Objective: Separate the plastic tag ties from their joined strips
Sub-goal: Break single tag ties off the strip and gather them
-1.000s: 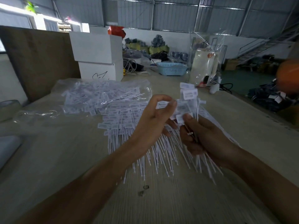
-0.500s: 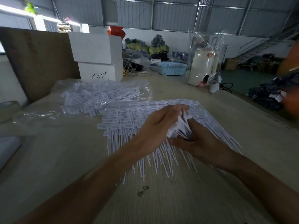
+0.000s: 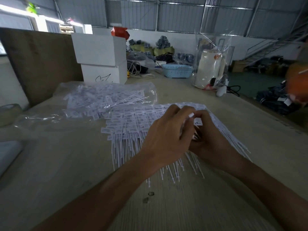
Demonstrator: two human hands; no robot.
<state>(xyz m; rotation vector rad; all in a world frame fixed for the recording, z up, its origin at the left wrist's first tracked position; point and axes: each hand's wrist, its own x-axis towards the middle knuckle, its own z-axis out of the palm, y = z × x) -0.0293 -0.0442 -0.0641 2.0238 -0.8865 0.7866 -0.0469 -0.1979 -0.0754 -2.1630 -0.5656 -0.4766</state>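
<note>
Tag ties (image 3: 197,121) sit bunched between both hands, above the pile (image 3: 131,124) on the table (image 3: 66,164). Left hand (image 3: 168,139) and right hand (image 3: 211,140) curl round the strip, pinching close together, likely to snap ties apart.

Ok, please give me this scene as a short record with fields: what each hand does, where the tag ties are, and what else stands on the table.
left hand: left hand curled round a bunch of tag ties
right hand: right hand grips the same bunch
loose pile: fanned pile of ties on the table, under the hands
bag: clear plastic bag of ties behind the pile
far end: two stacked white boxes, blue basket, white kettle in plastic
</note>
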